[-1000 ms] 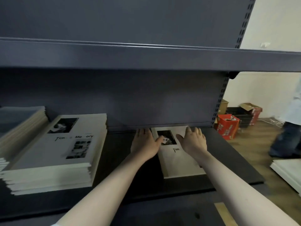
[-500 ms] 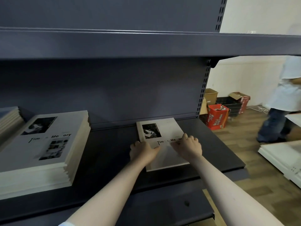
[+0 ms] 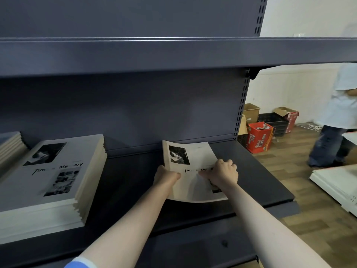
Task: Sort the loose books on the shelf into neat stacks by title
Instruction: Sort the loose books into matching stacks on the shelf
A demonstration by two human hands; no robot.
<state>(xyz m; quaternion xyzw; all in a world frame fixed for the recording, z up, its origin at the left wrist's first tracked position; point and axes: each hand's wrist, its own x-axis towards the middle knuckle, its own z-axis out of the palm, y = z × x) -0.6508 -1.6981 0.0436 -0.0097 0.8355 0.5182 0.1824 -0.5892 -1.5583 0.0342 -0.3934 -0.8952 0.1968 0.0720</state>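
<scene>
Cream paper, soft and thin: the loose book (image 3: 190,171) titled like "Time & Memory" now bends upward at its near edge, while half a second ago it was lying flat on the dark shelf (image 3: 257,176). The left hand (image 3: 166,176) grips its left edge and the right hand (image 3: 224,172) curls on the cover at the right side. So the lifting has begun. The stack with the same title (image 3: 52,182) waits well apart to the left, probably the destination. Behind, a person stands beside a red box (image 3: 259,137).
</scene>
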